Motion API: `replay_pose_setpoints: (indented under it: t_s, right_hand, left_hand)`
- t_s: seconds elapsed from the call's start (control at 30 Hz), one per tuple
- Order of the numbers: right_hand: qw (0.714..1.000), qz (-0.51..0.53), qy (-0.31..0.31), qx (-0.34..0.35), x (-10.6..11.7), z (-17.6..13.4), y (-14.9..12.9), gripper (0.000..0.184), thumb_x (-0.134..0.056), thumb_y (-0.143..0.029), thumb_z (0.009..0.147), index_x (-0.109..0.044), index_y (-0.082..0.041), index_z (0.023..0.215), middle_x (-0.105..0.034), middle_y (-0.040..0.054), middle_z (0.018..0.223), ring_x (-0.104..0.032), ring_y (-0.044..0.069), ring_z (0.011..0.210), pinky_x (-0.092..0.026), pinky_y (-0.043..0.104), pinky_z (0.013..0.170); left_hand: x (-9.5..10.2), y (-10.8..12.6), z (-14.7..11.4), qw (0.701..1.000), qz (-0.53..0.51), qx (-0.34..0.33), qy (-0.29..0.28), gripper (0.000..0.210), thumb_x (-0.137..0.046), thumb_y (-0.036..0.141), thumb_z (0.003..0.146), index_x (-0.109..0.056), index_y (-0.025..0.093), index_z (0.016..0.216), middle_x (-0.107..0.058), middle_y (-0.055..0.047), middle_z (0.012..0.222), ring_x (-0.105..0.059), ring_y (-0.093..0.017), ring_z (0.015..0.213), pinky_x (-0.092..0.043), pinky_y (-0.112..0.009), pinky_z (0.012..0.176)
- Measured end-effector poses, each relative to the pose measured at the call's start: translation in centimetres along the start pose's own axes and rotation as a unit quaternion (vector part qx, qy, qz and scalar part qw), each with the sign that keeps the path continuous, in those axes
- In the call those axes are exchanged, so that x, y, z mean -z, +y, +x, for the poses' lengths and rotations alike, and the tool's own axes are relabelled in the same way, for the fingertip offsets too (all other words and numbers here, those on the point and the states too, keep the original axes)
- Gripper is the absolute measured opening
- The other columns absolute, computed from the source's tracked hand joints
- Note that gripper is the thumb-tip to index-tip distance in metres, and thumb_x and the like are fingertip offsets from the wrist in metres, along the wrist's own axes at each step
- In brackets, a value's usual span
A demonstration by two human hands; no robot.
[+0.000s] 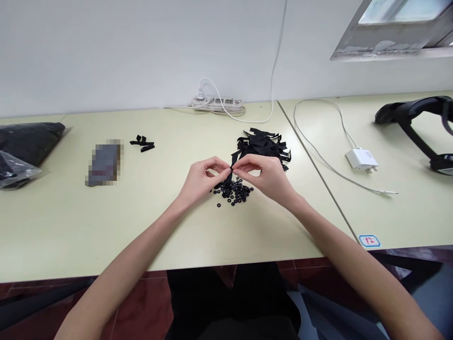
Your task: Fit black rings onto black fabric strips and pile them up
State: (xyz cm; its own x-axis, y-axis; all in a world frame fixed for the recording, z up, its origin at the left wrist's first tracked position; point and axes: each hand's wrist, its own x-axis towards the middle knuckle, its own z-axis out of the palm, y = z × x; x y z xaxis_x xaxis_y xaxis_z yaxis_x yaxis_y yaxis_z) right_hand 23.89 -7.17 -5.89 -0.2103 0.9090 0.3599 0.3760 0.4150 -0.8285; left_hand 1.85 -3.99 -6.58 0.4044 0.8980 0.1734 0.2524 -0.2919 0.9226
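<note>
My left hand (210,177) and my right hand (260,172) meet fingertip to fingertip over the table. Between their pinched fingers runs a black fabric strip (234,159), its ends sticking out above and below the fingers. Whether a small ring is also in the pinch, I cannot tell. Just under the hands lies a scatter of small black rings (238,193), with one ring (218,205) a little apart. Behind my right hand is a heap of black fabric strips (264,141), partly covered by that hand.
Several short black strips (142,142) lie to the left, beside a blurred dark object (104,163). A black bag (30,146) is at the far left. Against the wall sits a power strip (217,104). On the right are a white charger (361,159) with cable and a black headset (417,123).
</note>
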Motion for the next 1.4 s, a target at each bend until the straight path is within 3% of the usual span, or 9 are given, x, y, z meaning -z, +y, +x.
replay_pose_setpoints:
  t_s: [0.27, 0.77, 1.0, 1.17, 1.4]
  right_hand:
    - [1.000, 0.011, 0.028, -0.008, -0.3, -0.1, 0.4, 0.009, -0.077, -0.032, 0.097, -0.075, -0.024, 0.094, -0.081, 0.0017, 0.092, -0.078, 0.019, 0.083, -0.068, 0.037, 0.085]
    - [0.996, 0.067, -0.001, -0.052, 0.1, 0.0, -0.2, 0.021, -0.080, -0.043, 0.096, -0.071, -0.024, 0.095, -0.077, 0.0030, 0.095, -0.074, 0.020, 0.089, -0.064, 0.042, 0.093]
    - [0.993, 0.096, -0.002, -0.066, -0.1, 0.0, 0.4, 0.027, -0.082, -0.049, 0.095, -0.073, -0.024, 0.097, -0.076, 0.0036, 0.097, -0.073, 0.020, 0.091, -0.062, 0.041, 0.092]
    - [0.980, 0.148, -0.031, -0.127, -0.1, 0.1, 0.6, 0.033, -0.085, -0.053, 0.091, -0.074, -0.023, 0.100, -0.076, 0.0042, 0.095, -0.071, 0.021, 0.089, -0.060, 0.040, 0.085]
    - [0.981, 0.155, -0.017, -0.114, -0.1, 0.2, 0.3, 0.032, -0.086, -0.053, 0.090, -0.074, -0.023, 0.093, -0.073, 0.0027, 0.090, -0.065, 0.019, 0.083, -0.054, 0.037, 0.075]
  left_hand:
    - [0.1, 0.0, 0.0, 1.000, -0.016, 0.002, -0.015, 0.019, -0.080, 0.043, 0.096, -0.081, 0.024, 0.099, -0.081, -0.006, 0.099, -0.070, -0.017, 0.083, -0.052, -0.029, 0.066]
    - [0.2, -0.1, 0.2, 0.998, -0.045, 0.016, -0.039, 0.019, -0.079, 0.044, 0.097, -0.080, 0.025, 0.099, -0.076, -0.005, 0.095, -0.065, -0.015, 0.077, -0.055, -0.030, 0.070]
    - [-0.1, -0.1, 0.1, 0.998, -0.060, 0.019, -0.020, 0.018, -0.079, 0.042, 0.096, -0.080, 0.024, 0.096, -0.075, -0.005, 0.096, -0.066, -0.016, 0.079, -0.057, -0.030, 0.071]
    - [-0.1, 0.4, 0.1, 0.997, -0.073, 0.023, -0.012, 0.017, -0.080, 0.040, 0.095, -0.079, 0.024, 0.093, -0.075, -0.005, 0.095, -0.066, -0.015, 0.078, -0.059, -0.030, 0.073]
    - [-0.1, 0.8, -0.1, 0.998, -0.065, 0.020, -0.017, 0.016, -0.079, 0.040, 0.096, -0.080, 0.024, 0.096, -0.075, -0.005, 0.098, -0.066, -0.016, 0.081, -0.057, -0.030, 0.072]
